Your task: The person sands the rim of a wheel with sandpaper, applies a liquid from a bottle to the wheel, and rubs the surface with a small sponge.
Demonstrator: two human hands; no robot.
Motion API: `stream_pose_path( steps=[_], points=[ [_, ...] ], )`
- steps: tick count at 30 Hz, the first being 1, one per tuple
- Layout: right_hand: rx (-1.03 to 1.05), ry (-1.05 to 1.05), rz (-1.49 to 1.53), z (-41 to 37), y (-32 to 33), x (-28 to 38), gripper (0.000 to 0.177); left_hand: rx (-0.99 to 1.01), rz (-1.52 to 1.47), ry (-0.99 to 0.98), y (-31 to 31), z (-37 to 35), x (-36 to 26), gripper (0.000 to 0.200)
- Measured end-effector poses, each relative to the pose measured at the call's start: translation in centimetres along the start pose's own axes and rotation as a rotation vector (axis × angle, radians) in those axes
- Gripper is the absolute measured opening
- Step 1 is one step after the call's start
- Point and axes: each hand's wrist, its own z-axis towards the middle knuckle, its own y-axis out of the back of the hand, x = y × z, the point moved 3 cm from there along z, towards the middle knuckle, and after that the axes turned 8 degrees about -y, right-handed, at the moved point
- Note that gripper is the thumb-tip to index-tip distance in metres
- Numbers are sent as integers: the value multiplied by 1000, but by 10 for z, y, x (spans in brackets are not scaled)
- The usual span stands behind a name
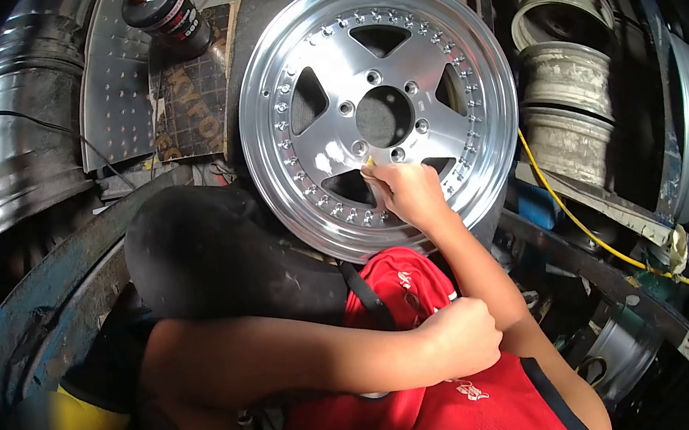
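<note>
A polished silver five-spoke wheel rim [329,145] lies face up in front of me, with small bolts ringed around its face. My right hand [411,194] is closed over a lower spoke and pinches a small yellowish folded piece [369,163], perhaps sandpaper. That piece touches the metal beside a lug hole, just below the centre bore. Bent across my body, my left arm ends in a closed left hand [464,341] by my right forearm, over the red shirt [406,284]. Its fingers are turned away, so anything inside them is hidden.
A dark bottle with a red cap [166,17] stands at upper left on a printed board [190,105], next to a perforated metal plate [118,96]. Worn rims [565,78] are stacked at right. A yellow cable [566,207] runs past the wheel. A large metal drum [26,139] fills the left.
</note>
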Motion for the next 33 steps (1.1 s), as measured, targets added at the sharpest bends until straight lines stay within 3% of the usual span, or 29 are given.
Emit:
stream_pose_path(
  steps=[7,8,12,15,16,19,24,28,31,33],
  points=[
    [30,-58,-11,7,3,12,22,-17,-10,-26,0,0,-3,13],
    [-83,20,91,4,-5,4,21,-8,-16,-35,1,0,-3,13],
    [-39,-66,174,1,-12,-8,19,-70,-5,-18,-3,0,-2,14],
    [-81,-11,127,3,0,12,20,-61,-1,-77,-1,-1,-4,14],
    [-266,116,269,2,7,17,22,-71,13,-73,-3,0,-3,14],
    [9,-524,1019,-11,9,6,25,-78,4,-46,-9,2,0,13],
    [350,-583,1525,-25,2,6,20,-121,32,-100,-8,2,-4,13],
    [373,-524,1741,-25,-8,7,15,-139,41,-107,-6,2,-3,14],
    [251,-570,1362,-24,-11,-1,14,-177,31,-112,-5,0,-4,13],
    [107,-381,714,-22,3,-2,15,-176,26,-114,-4,-1,-5,13]
  ],
)
